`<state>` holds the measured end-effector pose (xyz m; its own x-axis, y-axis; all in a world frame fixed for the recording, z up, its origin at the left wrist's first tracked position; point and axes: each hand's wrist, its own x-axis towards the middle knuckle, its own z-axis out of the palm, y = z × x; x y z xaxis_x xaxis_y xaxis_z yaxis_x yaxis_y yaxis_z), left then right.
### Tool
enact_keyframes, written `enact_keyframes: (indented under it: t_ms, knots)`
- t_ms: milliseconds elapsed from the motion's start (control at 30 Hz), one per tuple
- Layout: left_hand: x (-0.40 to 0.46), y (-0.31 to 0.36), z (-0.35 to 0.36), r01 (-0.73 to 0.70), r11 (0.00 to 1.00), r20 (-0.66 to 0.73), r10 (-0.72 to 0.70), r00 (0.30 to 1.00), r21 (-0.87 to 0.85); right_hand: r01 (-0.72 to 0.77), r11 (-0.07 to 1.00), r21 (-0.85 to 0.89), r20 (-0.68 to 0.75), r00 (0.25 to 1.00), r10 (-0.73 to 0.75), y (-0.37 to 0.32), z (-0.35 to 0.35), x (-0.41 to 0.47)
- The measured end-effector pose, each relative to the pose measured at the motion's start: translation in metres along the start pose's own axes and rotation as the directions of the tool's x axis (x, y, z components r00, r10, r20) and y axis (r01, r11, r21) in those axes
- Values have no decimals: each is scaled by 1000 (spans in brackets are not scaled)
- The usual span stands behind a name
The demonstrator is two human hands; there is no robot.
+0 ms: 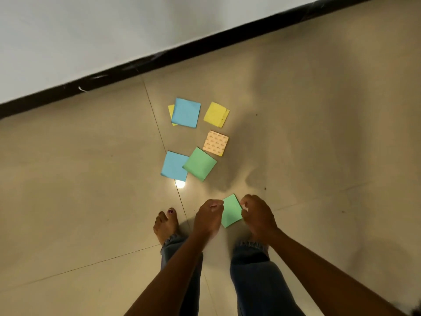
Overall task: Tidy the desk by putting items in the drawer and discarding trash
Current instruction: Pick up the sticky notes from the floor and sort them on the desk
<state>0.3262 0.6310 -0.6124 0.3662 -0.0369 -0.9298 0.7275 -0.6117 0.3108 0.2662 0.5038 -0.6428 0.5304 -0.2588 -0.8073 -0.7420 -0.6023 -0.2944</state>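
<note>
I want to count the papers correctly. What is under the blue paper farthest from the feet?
A yellow paper lies under the far blue paper. Only its left strip shows; the rest is covered, so I cannot tell whether more sheets are beneath.

Our bare forearms with no sleeves, our left hand [208, 218] and right hand [257, 215] without rings, blue jeans [257, 277] with frayed hems, bare feet, dark red polish on our toenail [171, 210]

green square paper note [231, 212] in my fingers | floor notes: two blue [186, 112], one green [199, 163], yellow [216, 114], peach with printed pattern [215, 143] | beige tiled floor [91, 179] | black skirting strip [159, 58] | my blue denim jeans [257, 277]
</note>
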Motion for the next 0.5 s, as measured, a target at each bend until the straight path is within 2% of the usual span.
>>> enact_keyframes:
  t_ms: [167, 267, 333, 500]
  knots:
    - [50, -43, -2, -35, 993, -17, 38, 999, 112, 49, 995, -85, -45, 998, -53, 22, 37, 55]
    - [73, -65, -6, -48, 989, -20, 52, 998, 138, 140, 958, -251, -15, 989, -149, 31, 63, 70]
    - [86, -76, -8, -61, 987, -26, 66, 997, 150, 209, 894, -396, 2, 974, -227, 33, 80, 76]
    - [108, -101, -9, -101, 970, -22, 109, 994, 221, 232, 699, -676, 24, 955, -294, 37, 113, 92]
